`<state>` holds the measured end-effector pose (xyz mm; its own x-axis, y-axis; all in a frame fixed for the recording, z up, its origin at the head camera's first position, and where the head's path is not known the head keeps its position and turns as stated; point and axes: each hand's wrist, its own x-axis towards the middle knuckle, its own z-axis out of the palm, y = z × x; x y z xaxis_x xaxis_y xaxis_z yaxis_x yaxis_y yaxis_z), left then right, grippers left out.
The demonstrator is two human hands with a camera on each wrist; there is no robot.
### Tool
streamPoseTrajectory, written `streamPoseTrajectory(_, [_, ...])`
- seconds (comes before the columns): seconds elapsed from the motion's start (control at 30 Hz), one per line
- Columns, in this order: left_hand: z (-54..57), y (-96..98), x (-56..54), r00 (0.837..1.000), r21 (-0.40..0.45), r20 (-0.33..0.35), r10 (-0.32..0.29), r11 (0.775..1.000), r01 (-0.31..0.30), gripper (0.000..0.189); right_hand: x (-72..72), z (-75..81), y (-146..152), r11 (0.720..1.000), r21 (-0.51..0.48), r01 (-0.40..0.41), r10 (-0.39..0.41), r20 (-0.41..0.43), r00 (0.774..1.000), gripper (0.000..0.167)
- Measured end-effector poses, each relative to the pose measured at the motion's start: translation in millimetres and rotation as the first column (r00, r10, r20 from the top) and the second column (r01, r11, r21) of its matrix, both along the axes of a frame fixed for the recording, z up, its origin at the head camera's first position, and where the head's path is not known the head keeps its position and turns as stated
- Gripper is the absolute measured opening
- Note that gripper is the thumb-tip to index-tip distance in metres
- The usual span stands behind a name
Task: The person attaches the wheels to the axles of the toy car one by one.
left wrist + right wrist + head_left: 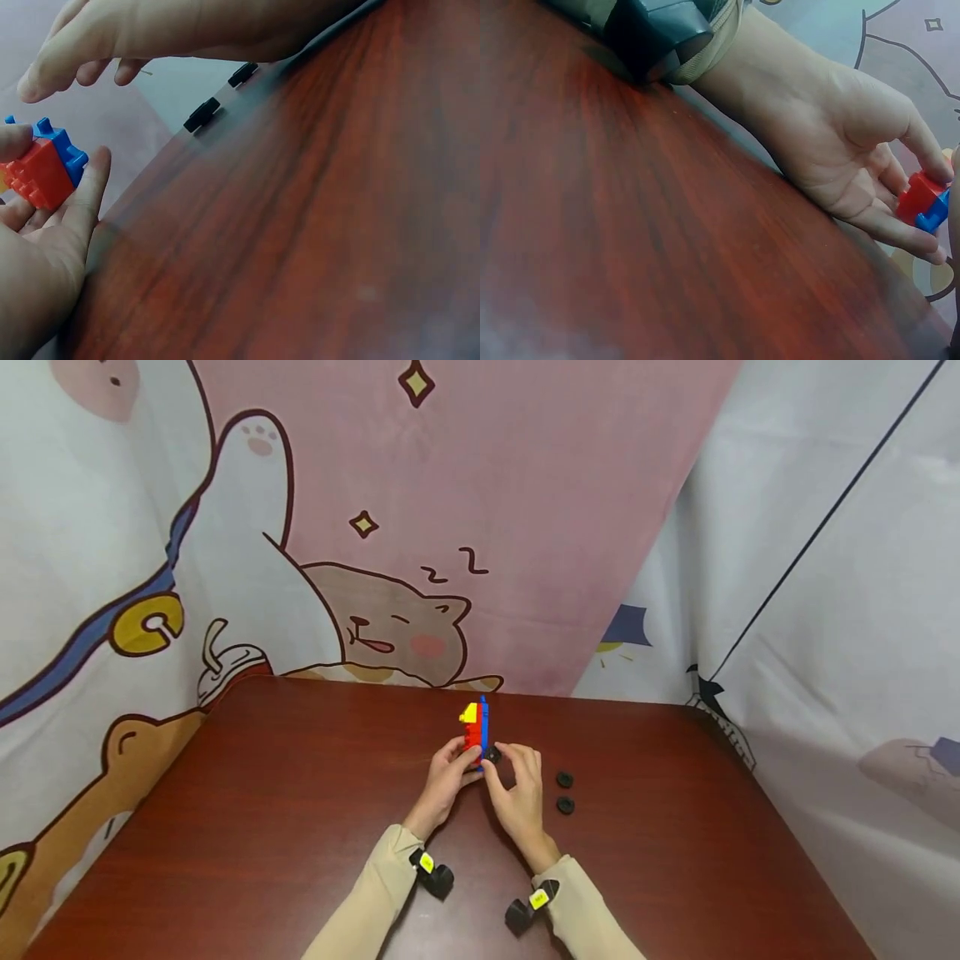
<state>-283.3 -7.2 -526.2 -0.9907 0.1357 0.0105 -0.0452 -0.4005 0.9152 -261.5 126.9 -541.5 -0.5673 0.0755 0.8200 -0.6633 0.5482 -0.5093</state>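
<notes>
My left hand (441,785) grips a toy vehicle of building blocks (474,732), tilted up over the table. The vehicle has red blocks, a blue base on its right side and a yellow block near its top. In the left wrist view, the left thumb lies on the red block (46,176) and a finger reaches under the blue base (69,157). With thumb and forefinger, my right hand (522,797) pinches a small black wheel (492,754) against the blue side. The right wrist view shows mostly the left hand (832,142); the wheel is hidden there.
Two loose black wheels (565,779) lie on the brown table (300,827), to the right of my right hand. Behind the table hangs a printed cloth (525,527). Each wrist wears a black camera (437,881).
</notes>
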Motion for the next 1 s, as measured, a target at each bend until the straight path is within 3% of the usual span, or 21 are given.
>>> streamPoseTrajectory(0.3, [-1.4, 0.2, -5.5, 1.000, 0.016, 0.018, -0.023, 1.000, 0.023, 0.036, -4.6, -0.4, -3.4, 1.000, -0.021, 0.002, -0.002, -0.019, 1.000, 0.035])
streamPoseTrajectory(0.57, [2.0, -1.8, -6.5, 0.999, 0.021, 0.015, -0.029, 0.999, 0.028, 0.036, -5.9, 5.6, -4.0, 1.000, -0.003, -0.010, 0.010, 0.045, 0.999, 0.034])
streamPoseTrajectory(1.0, [2.6, -3.4, -7.2, 0.998, 0.024, 0.035, -0.050, 0.999, 0.049, 0.031, -4.4, 3.4, -6.4, 1.000, 0.017, -0.024, 0.023, 0.045, 0.999, 0.035])
